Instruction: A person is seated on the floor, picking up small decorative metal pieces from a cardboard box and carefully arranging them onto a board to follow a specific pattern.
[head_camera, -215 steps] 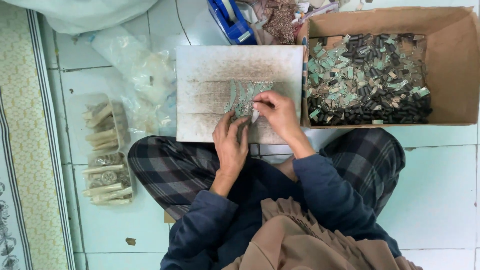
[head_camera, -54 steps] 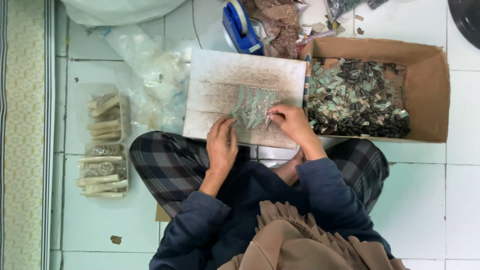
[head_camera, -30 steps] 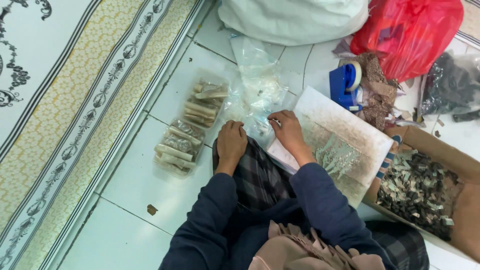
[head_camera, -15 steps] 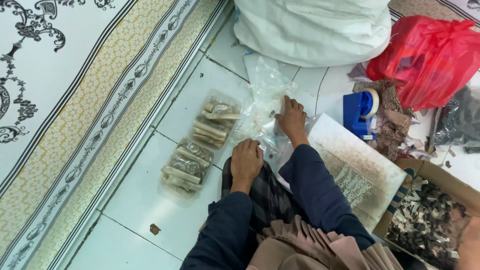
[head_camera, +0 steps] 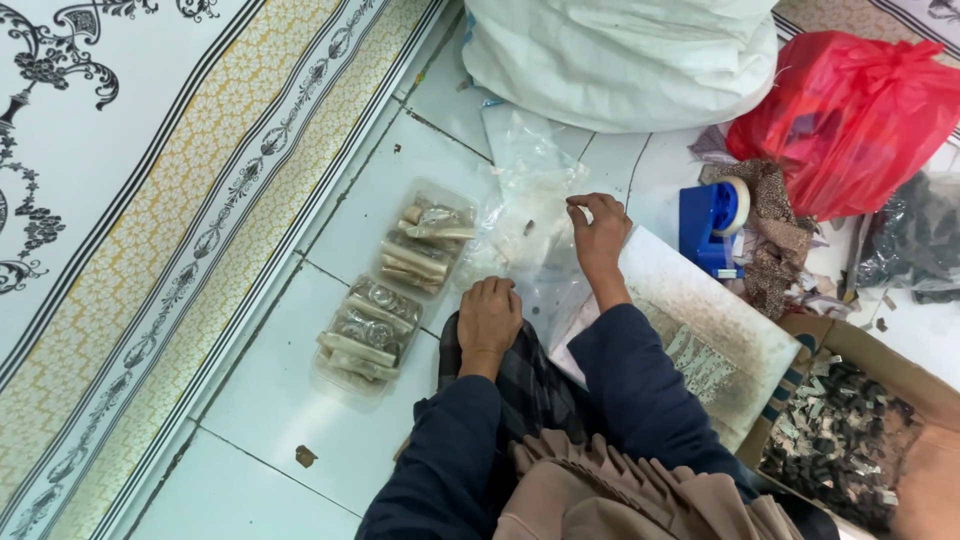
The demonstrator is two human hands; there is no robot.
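Here the right hand (head_camera: 598, 232) touches clear bags (head_camera: 525, 205) beside filled packets (head_camera: 395, 288).

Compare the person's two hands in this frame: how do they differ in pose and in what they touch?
The right hand reaches forward with fingers pinching at the clear plastic bags; the left hand is curled loosely and rests on the checked knee, holding nothing. The right arm is stretched out, the left drawn in. Both wear dark blue sleeves.

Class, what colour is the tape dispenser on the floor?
Blue; the tape dispenser shows best in the head view.
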